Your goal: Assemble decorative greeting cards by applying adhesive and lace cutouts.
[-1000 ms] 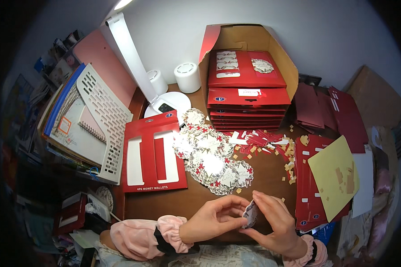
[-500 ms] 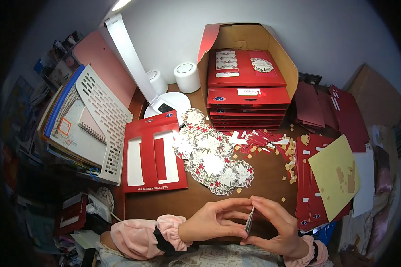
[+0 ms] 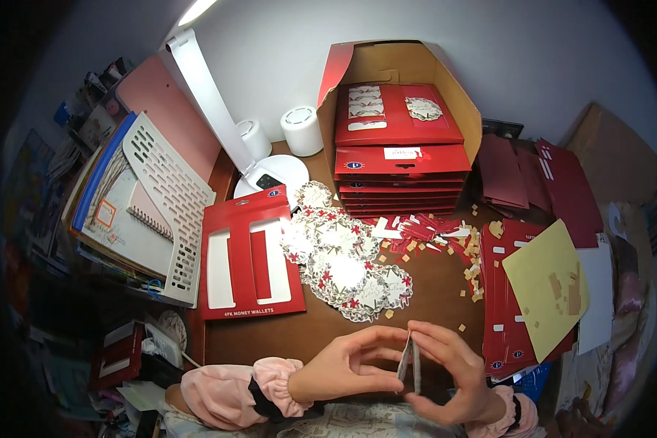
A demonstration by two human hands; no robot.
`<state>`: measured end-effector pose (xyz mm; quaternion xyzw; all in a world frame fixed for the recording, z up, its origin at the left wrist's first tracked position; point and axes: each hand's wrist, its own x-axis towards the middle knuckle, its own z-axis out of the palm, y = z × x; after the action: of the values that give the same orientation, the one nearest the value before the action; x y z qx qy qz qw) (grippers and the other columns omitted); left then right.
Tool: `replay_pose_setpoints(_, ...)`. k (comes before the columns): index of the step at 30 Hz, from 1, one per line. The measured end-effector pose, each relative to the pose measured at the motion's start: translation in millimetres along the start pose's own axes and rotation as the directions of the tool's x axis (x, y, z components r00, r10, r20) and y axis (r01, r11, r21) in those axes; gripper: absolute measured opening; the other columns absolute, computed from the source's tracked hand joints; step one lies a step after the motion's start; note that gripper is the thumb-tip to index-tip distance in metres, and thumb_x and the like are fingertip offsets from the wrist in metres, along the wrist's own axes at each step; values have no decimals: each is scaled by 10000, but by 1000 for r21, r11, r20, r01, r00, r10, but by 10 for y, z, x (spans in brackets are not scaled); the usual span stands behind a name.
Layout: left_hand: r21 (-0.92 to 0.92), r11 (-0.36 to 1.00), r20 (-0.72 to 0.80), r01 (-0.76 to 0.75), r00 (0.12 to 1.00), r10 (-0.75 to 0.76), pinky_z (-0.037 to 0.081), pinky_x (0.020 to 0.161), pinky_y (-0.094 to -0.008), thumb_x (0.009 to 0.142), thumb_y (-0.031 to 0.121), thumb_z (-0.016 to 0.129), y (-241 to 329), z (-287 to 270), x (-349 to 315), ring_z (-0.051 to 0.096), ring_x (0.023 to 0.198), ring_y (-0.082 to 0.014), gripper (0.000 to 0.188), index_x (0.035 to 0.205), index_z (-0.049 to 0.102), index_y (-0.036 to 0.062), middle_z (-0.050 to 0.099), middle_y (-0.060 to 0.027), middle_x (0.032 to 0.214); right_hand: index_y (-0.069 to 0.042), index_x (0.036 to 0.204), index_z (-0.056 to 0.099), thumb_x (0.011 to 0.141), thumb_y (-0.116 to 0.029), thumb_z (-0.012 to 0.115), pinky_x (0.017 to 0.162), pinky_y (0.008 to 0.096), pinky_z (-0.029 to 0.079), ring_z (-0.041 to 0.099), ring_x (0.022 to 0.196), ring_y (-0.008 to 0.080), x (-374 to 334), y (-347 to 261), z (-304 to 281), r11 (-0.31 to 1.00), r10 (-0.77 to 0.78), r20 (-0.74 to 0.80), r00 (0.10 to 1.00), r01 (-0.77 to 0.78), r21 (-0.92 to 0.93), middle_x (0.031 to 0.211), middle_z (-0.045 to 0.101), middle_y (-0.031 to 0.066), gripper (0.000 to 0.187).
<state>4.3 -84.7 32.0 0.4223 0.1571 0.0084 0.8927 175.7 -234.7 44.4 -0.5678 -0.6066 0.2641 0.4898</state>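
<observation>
- So, we've got both hands up close, just above the worktop [image 3: 442, 296] nr its front edge, w/ thin card pcs [image 3: 404, 367] held upright btwn them.
- Our left hand [image 3: 350, 365]: half-curled, thumb & fingertips pinching the pcs' left side; gap btwn thumb & index approx the pcs' height.
- Our right hand [image 3: 449, 376]: also half-curled, fingertips at the top, thumb at the bottom, gripping the right side.
- We see the pcs nearly edge-on: close at top, parted lower down, a narrow inverted V. Can't tell if it's 2 separate pcs or 1 folded, nor what's on their faces.
- Beyond our hands, mid-worktop: overlapping pile of wreath-shaped cards [image 3: 328, 277], white w/ red & green.
- L of pile, touching it: red packet [image 3: 252, 263] w/ white cut-out areas.
- Behind: open carton [image 3: 449, 95] w/ stacked red packs [image 3: 401, 179]; red/white scraps [image 3: 420, 230] in front, tan squares [image 3: 474, 274] scattered to their R.
- Far R: yellow sheet [image 3: 529, 266] w/ tan bits on it, partly over red cards [image 3: 498, 310].
- Back L: white desk lamp [image 3: 208, 102], on; perforated white rack [image 3: 186, 248] w/ folders & notebook.
</observation>
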Motion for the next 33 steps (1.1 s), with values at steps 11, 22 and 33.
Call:
replay_pose_setpoints(11,51,999,-76,11,997,-7,555,1027,-337,842,-29,765,-7,75,-5,547,1252,-198,645,1399,439,-14,469,-93,1399,44,1339,526,703,-87,866,979,397,562,594,1234,329,-7,23,40,1000,-15,-28,1000,15,8,1363,510,265,733)
replay_pose_setpoints(22,137,990,9,-40,999,39,534,1055,-355,873,-46,718,-37,28,-66,506,1328,-240,672,1457,388,-27,449,-111,1447,31,1352,510,711,-91,890,1023,410,537,549,1285,326,-74,122,17,986,6,0,1000,-6,168,1400,466,269,755)
replay_pose_setpoints(33,260,961,-46,-97,993,113,539,1039,-348,861,-22,741,-69,81,-86,533,1308,-241,664,1440,417,-18,455,-105,1448,-13,1296,589,734,-168,889,991,393,526,610,1213,326,-34,107,31,993,-16,-34,999,20,120,1347,557,214,655)
